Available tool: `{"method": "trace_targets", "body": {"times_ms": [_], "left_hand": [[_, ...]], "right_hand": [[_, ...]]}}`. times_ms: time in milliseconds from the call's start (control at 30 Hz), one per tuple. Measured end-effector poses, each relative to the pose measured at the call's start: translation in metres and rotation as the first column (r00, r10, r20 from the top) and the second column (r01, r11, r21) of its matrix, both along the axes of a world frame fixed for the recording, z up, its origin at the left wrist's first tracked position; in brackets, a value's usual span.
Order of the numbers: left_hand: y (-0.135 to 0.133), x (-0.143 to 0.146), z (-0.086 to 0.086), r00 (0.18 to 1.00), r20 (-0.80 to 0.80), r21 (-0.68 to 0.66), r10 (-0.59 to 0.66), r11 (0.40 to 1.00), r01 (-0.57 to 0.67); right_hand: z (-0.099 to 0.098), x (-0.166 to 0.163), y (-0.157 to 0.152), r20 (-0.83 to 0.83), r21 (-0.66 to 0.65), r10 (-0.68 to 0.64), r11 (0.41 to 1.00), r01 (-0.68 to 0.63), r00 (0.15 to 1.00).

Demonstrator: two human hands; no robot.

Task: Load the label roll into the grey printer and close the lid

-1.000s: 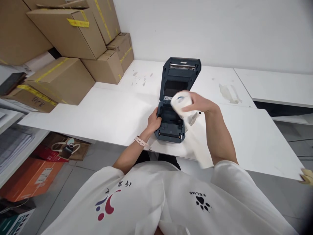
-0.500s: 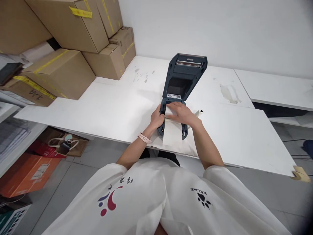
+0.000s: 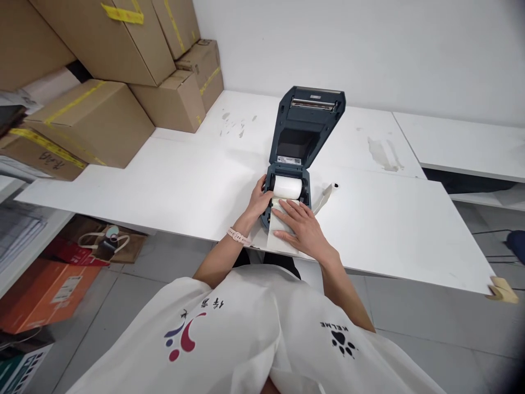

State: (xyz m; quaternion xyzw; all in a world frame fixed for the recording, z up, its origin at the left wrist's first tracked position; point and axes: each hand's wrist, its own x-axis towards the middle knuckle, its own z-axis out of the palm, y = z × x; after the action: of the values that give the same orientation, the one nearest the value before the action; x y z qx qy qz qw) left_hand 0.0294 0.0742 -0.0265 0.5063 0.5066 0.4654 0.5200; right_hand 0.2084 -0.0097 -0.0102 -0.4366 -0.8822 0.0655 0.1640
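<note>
A dark blue-grey label printer [image 3: 308, 131] stands on the white table, its lid tilted up and back. A white paper roll [image 3: 287, 187] lies inside, and its paper strip [image 3: 279, 232] runs out over the front toward the table edge. My left hand [image 3: 259, 200] grips the printer's left side, thumb over the rim and fingers along the outside. With fingers stretched out, my right hand [image 3: 301, 227] lies flat on the paper strip at the front, hiding part of it and the printer's front right.
Right of the printer lies a small roll with a loose tail [image 3: 328, 192]. Cardboard boxes [image 3: 98, 123] are stacked at the left. The table [image 3: 381, 230] has grey worn patches, and brown material [image 3: 502, 290] wraps its right corner. A white wall stands behind.
My right hand has moved from over the roll toward me, onto the strip, and the roll is uncovered. My left hand stays at the printer's left side. The view has shifted slightly.
</note>
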Motion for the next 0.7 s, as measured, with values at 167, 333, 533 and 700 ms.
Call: {"method": "trace_targets", "body": {"times_ms": [167,333,533,700], "left_hand": [[-0.028,-0.002,0.002,0.994,-0.111,-0.039,0.004,0.999,-0.009],[-0.061,-0.005,-0.003,0.996,-0.084,-0.069,-0.023,0.997,0.017],[-0.060,-0.004,0.000,0.997,-0.078,-0.079,0.004,0.997,-0.010],[-0.060,-0.004,-0.005,0.996,-0.093,-0.077,-0.007,0.997,0.000]], "right_hand": [[0.002,0.004,0.000,0.014,-0.031,0.031,0.999,-0.031,0.999],[0.003,0.005,0.000,0.036,-0.068,0.072,0.995,-0.070,0.997],[0.004,-0.003,-0.006,0.007,-0.141,0.011,0.990,-0.010,1.000],[0.031,0.021,0.009,-0.345,-0.255,0.069,0.953,-0.164,0.936]]}}
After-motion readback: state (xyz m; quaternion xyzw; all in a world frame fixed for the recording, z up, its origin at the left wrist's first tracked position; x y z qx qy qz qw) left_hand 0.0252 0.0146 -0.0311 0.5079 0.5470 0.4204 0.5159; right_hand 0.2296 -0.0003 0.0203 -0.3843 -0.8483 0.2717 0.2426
